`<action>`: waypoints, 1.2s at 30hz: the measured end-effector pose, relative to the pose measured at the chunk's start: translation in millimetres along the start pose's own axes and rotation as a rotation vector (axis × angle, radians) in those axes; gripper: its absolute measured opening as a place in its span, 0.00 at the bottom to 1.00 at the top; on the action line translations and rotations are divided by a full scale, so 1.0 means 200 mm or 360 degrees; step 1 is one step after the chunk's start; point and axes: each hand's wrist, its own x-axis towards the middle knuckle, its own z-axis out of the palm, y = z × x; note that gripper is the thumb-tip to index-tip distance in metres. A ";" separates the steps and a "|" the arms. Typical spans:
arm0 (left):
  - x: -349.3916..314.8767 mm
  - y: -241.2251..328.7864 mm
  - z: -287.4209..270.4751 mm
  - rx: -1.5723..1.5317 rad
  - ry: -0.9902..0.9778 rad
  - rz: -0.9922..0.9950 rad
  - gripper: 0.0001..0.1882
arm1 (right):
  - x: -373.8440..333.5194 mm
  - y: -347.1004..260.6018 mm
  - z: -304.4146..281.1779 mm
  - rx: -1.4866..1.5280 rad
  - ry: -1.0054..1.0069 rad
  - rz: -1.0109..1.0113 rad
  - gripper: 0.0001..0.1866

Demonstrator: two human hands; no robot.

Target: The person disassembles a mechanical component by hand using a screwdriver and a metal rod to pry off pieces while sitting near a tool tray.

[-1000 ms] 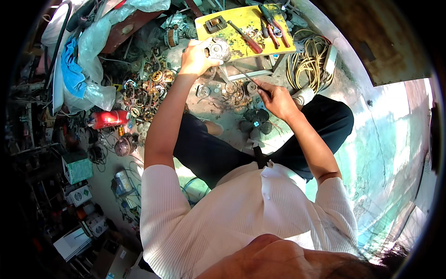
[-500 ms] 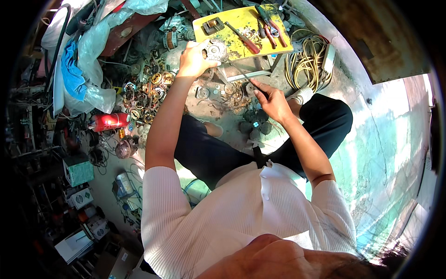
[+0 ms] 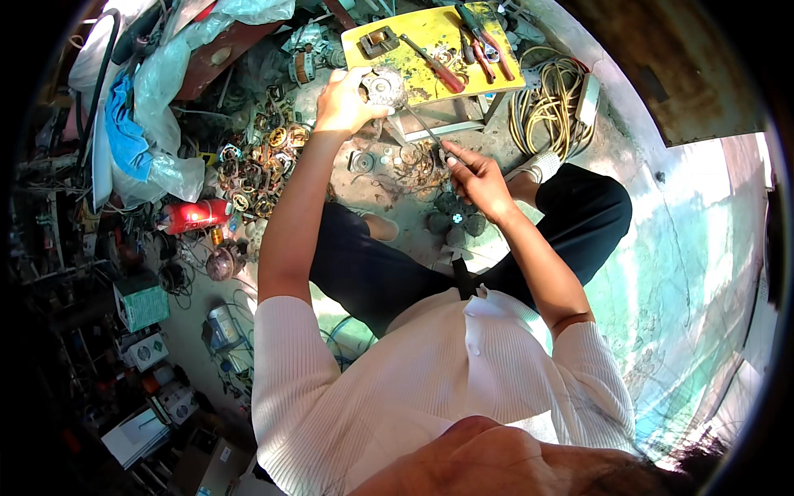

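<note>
My left hand grips a round grey metal motor end cover by its left side, near the front edge of a small yellow table. Closed around the handle of a thin-shafted screwdriver is my right hand. The shaft points up and left, its tip at the cover's lower right edge; whether it touches is too small to tell. On the tabletop lie a red-handled screwdriver, red-handled pliers and a squarish metal core.
Beneath the table, loose round metal parts lie on the floor. A pile of copper-wound motor parts spreads at left, near a red bottle and plastic sheeting. A coiled yellowish cable sits right of the table.
My right hand has shifted slightly left with the screwdriver, and its fingers have changed their hold on the handle. The left hand and the motor end cover stay nearly still.
</note>
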 end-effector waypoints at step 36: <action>-0.06 0.05 0.05 0.0006 0.0079 0.0031 0.44 | -0.09 0.02 -0.01 -0.0800 0.0386 -0.0532 0.20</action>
